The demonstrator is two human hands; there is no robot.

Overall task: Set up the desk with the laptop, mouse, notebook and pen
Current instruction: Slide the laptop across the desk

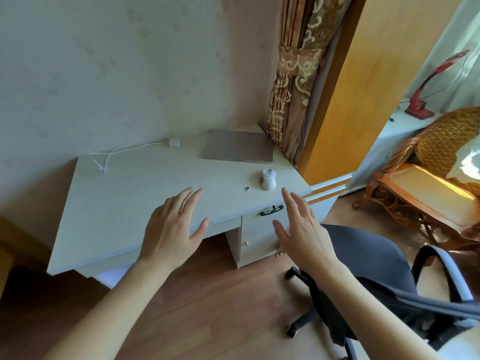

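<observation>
— Laptop (238,146): where is it?
— Closed and flat, a thin slab with a matte, grey-beige lid, at the far right corner of the tabletop (135,193), close to the wall and the patterned curtain (293,81).
— And the mouse?
— A small, rounded white mouse (268,179) sits near the right edge, closer to the front than the laptop and apart from it. Just to its left lies a tiny dark object (247,188), too small to identify.
— What is the tabletop like?
— Pale, smooth and rectangular, with a faint wood grain. A white cable (114,152) curls along the far edge to a small white charger block (174,142).
— The hands?
— Both reach forward, holding nothing. The left hand (171,224) hovers over the front edge, fingers straight and close together, thumb out. The right hand (304,229) is in front of the front right corner, fingers straight and slightly spread.
— Anything else?
— A black office chair (384,281) on the wood floor, and a woven wicker chair (426,178) to the right.
</observation>
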